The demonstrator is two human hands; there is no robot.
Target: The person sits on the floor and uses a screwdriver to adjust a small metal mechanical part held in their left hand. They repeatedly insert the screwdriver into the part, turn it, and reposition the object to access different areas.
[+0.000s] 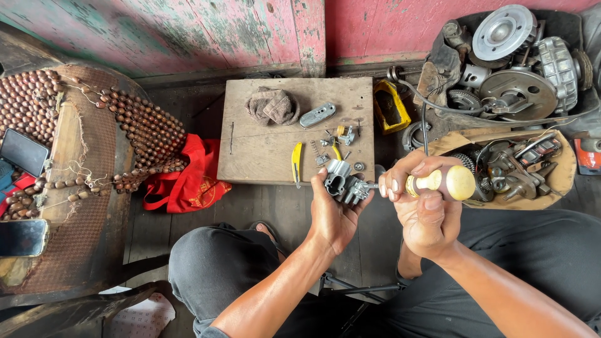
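Note:
My left hand (335, 216) cradles a small grey metal carburetor body (344, 183), palm up, just in front of a low wooden board. My right hand (421, 206) grips a screwdriver with a yellow wooden handle (447, 181); its short shaft points left into the carburetor. Both hands meet above my knees, over the dark floor. On the wooden board (263, 150) lie a yellow utility knife (297, 161), small springs and screws (325, 150), a grey metal cover (317, 115) and a crumpled brown rag (272, 105).
A red cloth bag (188, 178) lies left of the board. A beaded seat mat (94, 150) with two phones (24, 151) fills the far left. Bins of engine parts (513, 62) and a tan bag of metal parts (513, 169) sit at right; a yellow container (391, 106) stands beside the board.

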